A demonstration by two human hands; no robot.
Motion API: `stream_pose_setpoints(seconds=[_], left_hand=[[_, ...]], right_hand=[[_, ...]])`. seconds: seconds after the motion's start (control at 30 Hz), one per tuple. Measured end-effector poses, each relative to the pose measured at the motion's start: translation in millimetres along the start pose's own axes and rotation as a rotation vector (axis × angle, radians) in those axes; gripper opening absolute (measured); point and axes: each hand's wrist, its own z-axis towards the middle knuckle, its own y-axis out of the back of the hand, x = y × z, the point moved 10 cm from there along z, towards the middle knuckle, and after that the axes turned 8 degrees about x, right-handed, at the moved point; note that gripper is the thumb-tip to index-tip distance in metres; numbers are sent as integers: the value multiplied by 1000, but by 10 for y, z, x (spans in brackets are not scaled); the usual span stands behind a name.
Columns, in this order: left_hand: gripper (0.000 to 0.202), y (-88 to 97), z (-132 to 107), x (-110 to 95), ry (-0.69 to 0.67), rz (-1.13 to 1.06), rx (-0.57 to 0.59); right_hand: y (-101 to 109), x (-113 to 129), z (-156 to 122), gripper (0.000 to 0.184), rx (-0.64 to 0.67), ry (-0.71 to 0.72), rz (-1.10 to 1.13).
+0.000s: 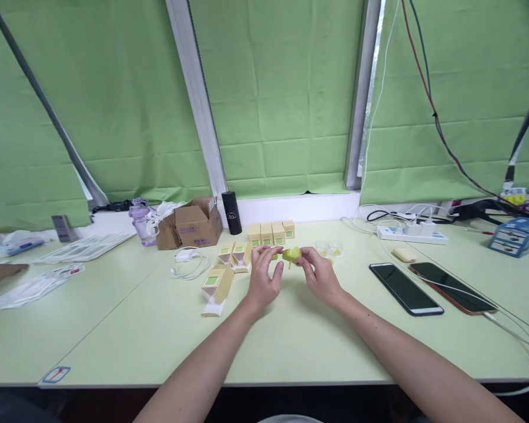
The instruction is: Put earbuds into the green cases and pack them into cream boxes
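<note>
My left hand (263, 276) and my right hand (321, 275) meet above the middle of the pale green table (114, 329). Both pinch a small yellow-green object (291, 254) between their fingertips. Just behind the hands stands a row of several small tan boxes (271, 232) with green labels. To the left of my left hand lie opened tan boxes (218, 285) with their flaps out, and two more opened ones (234, 255) beyond them. Small clear cups (329, 248) sit behind my right hand.
Two phones (405, 288) (452, 286) lie at right, one on a white cable. A power strip (412, 234) sits behind them. A black cylinder (231, 212), a brown carton (193, 223), a white cable (187, 262) and plastic packets (35, 285) lie at left.
</note>
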Motion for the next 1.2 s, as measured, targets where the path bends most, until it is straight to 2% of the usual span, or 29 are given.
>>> stream_pose_setpoints(seconds=[0.23,0.43,0.83,1.07,1.2], left_hand=[[44,-56,-10,-26,1,19,33],[52,-118,-16,-103,-69,104,74],[43,-140,-11,-128,-100,137,84],[45,-86,8,16,28,21,30],[47,-44,18,136,126,-64,-12]], right_hand=[[-48,-132,0,23,21,-122,152],[-84,-187,-11,31,44,-212,199],[-147,-242,-37,39,83,-272,251],[53,-305,-4,37,-14,-277,157],[220,-410,12,27,-63,-293,-74]])
